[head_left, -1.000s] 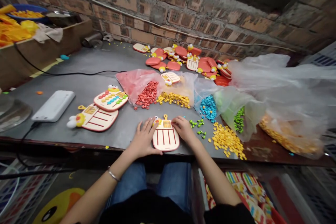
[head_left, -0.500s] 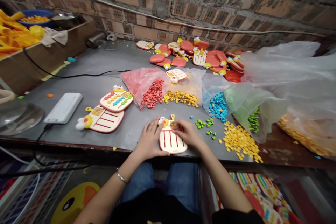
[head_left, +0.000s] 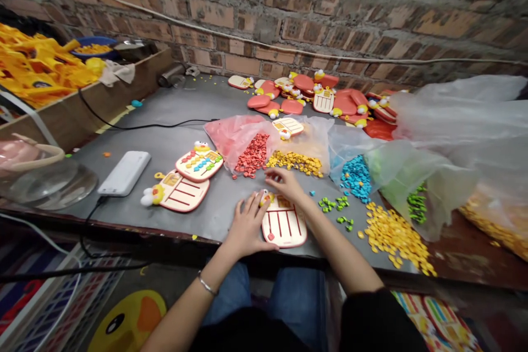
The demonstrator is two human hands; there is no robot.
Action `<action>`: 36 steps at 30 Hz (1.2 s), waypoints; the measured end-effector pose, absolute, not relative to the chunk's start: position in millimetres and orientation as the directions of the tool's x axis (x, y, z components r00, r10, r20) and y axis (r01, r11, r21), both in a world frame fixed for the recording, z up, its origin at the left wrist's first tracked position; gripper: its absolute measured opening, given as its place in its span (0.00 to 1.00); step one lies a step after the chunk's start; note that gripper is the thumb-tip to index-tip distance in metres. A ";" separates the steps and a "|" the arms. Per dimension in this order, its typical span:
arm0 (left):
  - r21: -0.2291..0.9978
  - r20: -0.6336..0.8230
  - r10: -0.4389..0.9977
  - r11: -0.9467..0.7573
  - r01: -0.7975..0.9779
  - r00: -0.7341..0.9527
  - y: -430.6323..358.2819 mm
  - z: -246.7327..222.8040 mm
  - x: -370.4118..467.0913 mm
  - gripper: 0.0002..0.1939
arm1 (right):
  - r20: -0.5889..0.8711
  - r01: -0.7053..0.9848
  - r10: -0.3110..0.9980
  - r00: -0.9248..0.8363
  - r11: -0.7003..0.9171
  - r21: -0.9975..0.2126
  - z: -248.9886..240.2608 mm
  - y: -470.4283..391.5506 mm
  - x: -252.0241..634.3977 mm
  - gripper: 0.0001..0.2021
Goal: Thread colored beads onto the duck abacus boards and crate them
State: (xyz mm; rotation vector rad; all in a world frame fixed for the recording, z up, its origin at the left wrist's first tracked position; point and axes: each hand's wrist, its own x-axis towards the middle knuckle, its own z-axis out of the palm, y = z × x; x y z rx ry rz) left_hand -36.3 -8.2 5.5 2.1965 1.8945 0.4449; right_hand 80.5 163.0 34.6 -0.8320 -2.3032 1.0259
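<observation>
A cream toy board (head_left: pixel 285 231) with a red rim, long slots and a duck head lies flat on the grey table before me. My left hand (head_left: pixel 248 226) holds it from the left, fingers spread by the duck head and thumb along the lower edge. One red bead (head_left: pixel 271 236) sits at the bottom of the leftmost slot. My right hand (head_left: pixel 284 182) reaches over the board's top, with bent fingers apart and nothing visible in them. Just beyond its fingertips is the pile of red beads (head_left: pixel 252 155), spilling from a plastic bag.
Yellow beads (head_left: pixel 295 161), blue beads (head_left: pixel 355 177), green beads (head_left: pixel 335 203) and yellow discs (head_left: pixel 394 236) lie around to the right. Left are a bead-filled board (head_left: pixel 199 163), an unfilled board (head_left: pixel 183 193) and a white power bank (head_left: pixel 125 173). Red-backed boards (head_left: pixel 348 102) are heaped behind.
My right hand has moved from the board's slots up toward the red pile. A red bead now shows at the bottom of the leftmost slot. My left hand stays on the board; the view has shifted.
</observation>
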 end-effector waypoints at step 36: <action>0.355 0.093 0.988 -0.149 0.923 0.124 1.1 7.4 -47.1 0.60 | 0.244 0.370 0.660 -0.710 0.645 -0.668 16.4 120.4 173.6 0.05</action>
